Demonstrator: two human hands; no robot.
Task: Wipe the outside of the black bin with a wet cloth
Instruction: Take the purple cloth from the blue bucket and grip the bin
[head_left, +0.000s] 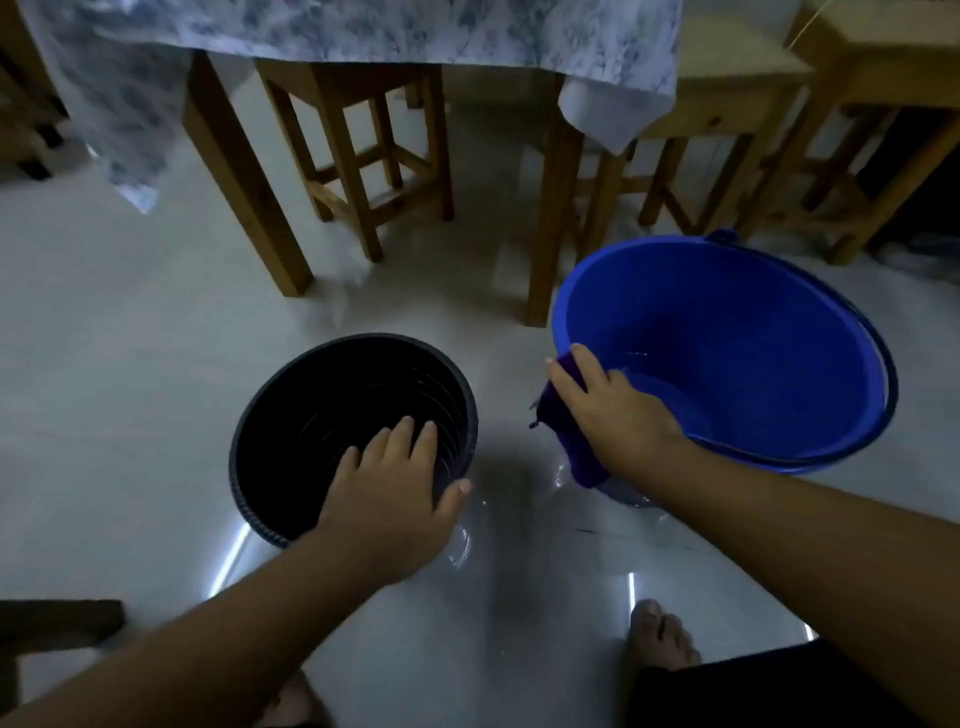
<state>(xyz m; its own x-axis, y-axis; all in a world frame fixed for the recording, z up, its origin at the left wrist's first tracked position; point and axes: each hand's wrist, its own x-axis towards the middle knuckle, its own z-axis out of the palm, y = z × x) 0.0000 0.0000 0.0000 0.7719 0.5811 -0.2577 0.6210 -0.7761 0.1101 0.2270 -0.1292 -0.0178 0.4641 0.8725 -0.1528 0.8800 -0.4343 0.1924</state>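
A: Your left hand (389, 488) grips the near rim of the black bin (291, 415), fingers inside, thumb outside. The bin stands upright on the pale floor (130, 364), at seven o'clock from the table leg (249, 182).

B: And your right hand (613, 410) is closed on a purple cloth (582, 462), draped over the near-left edge of the blue bucket (753, 312). The bucket sits at three o'clock from the bin, close but apart.

A: Water shows in the bucket's bottom, and wet patches glint on the floor between the two.

B: Your bare foot (660, 634) rests at five o'clock from the bin. Wooden stools (358, 145) stand under the table at twelve.
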